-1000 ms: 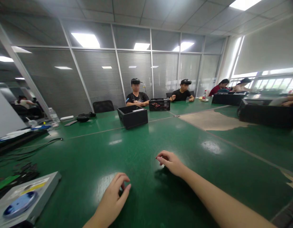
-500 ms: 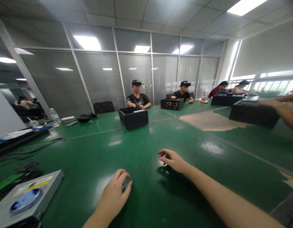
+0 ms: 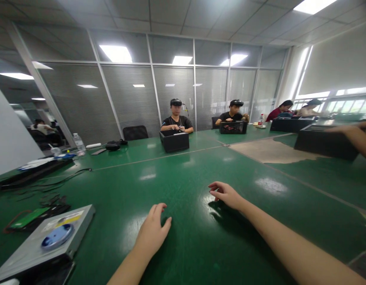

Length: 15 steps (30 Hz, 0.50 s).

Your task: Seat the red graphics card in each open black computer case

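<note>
My left hand lies palm down on the green table, fingers stretched forward and thumb apart, holding nothing. My right hand rests on the table a little farther out and to the right. Its fingers are loosely curled and apart, with nothing visible in them. The two hands are apart and touch only the tabletop. The nearest object is a grey disc drive with a blue round label, at the near left edge beside my left forearm.
A green circuit board and black cables lie at the left. A black box stands mid-table before a seated person. More black cases stand at the right, where another person's arm reaches. A water bottle stands far left.
My view has turned slightly left, so everything sits farther right in the picture. My hands stay in place on the table. At the right, another person's arm has reached over the black case.
</note>
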Motion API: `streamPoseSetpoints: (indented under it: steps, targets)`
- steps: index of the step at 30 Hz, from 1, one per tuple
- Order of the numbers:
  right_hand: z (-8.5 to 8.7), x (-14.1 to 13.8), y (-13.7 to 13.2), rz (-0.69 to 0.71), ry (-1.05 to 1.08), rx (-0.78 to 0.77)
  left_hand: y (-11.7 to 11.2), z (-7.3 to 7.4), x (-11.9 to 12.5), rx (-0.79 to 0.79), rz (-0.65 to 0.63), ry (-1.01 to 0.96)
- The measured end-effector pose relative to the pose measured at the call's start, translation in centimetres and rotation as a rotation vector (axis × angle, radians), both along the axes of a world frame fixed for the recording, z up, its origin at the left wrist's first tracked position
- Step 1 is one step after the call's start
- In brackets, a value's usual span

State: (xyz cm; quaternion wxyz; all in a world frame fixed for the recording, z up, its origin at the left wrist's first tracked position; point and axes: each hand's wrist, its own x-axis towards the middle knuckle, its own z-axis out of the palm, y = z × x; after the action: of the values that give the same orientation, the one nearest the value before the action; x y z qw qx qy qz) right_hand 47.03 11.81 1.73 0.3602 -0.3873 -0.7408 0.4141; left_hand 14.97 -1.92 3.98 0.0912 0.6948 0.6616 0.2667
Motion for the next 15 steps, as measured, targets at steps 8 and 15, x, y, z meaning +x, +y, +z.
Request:
streamPoseSetpoints:
  steps: [8, 15]
  targets:
    - [0.3, -0.2, -0.4, 0.008, -0.04, 0.007, -0.4, 1.6, -1.5, -0.127, 0.078, 0.109]
    - [0.9, -0.1, -0.8, 0.005, -0.057, 0.015, 1.0, 1.1, -7.4, -0.112, 0.265, 0.169]
